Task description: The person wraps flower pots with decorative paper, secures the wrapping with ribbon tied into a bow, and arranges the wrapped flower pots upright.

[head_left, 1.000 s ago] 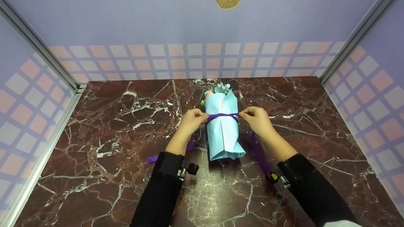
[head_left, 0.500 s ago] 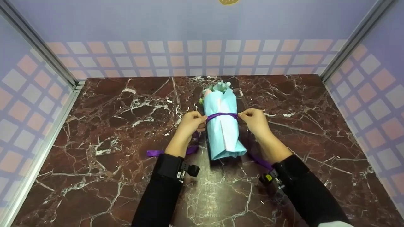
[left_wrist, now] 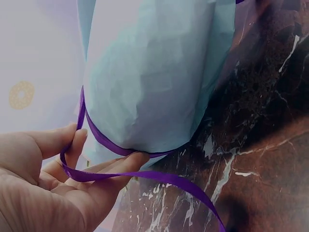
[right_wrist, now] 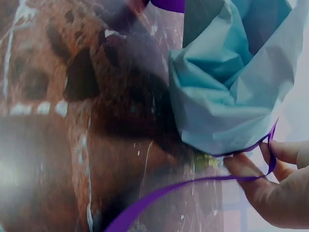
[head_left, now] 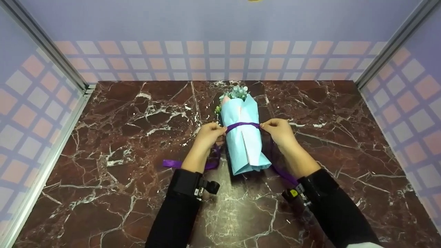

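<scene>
**Ribbon drawn round the wrapped bouquet, ends held on either side**

Nearest the viewer, two black sleeves reach forward over the table. The left hand (head_left: 207,133) has its fingers curled, pinching the purple ribbon (head_left: 243,125) at the left flank of the bouquet (head_left: 244,137); the left wrist view shows the ribbon passing between thumb and fingertips (left_wrist: 79,137). The right hand (head_left: 279,132) pinches the same ribbon at the right flank, fingers likewise curled round it. Loose tails trail back toward the sleeves on both sides, lying on the table.

The bouquet lies flat near the middle of the table, its open end with pale flowers pointing away, the narrow paper end toward the person. The ribbon crosses over the light blue paper about midway along.

Step in hand, as judged: tightening the band before tying. The next move calls for even tension on both ends and a crossing of the tails without letting the band slip along the paper.

The table (head_left: 120,144) is dark red marble with white veins. Beyond it, lilac walls carry a checked band, with metal posts in the corners.
</scene>
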### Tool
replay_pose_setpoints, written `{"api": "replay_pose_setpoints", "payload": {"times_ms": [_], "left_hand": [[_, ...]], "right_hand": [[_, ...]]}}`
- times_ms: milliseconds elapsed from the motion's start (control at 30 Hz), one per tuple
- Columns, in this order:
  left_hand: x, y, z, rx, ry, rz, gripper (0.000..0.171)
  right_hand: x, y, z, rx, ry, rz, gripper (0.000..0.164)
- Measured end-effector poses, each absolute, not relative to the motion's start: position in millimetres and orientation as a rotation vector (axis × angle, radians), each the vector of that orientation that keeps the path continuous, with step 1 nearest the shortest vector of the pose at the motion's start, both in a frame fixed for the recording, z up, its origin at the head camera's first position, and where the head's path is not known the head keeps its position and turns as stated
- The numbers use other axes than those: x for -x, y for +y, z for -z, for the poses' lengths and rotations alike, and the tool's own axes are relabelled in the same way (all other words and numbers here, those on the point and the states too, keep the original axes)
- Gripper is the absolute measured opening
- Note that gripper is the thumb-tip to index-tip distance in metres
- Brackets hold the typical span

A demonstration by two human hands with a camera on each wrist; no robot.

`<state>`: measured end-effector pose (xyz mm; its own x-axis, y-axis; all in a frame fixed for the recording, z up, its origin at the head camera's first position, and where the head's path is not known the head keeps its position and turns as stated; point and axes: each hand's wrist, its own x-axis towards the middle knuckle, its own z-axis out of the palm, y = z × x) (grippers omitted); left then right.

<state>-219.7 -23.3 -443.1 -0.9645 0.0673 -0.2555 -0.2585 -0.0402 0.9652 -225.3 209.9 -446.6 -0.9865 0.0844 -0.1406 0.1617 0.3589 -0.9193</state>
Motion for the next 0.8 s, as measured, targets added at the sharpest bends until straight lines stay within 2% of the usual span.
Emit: {"api": "replay_pose_setpoints", "payload": {"times_ms": [167, 400, 667, 800], "left_hand": [[222, -26, 448, 0.156, 2.074, -2.077, 0.025], [227, -33, 460, 0.133, 1.887, -2.172, 0.033], [232, -32, 468, 0.089, 1.852, -2.188, 0.036], [232, -32, 472, 0.037, 1.873, -2.197, 0.037]], "right_hand": [[228, 208, 449, -0.23, 2.525, 1.759, 0.024], [233, 214, 454, -0.128, 2.412, 1.835, 0.018], [234, 231, 459, -0.03, 2.325, 1.898, 0.022], [232, 235, 464, -0.03, 2.228, 1.998, 0.017]]}}
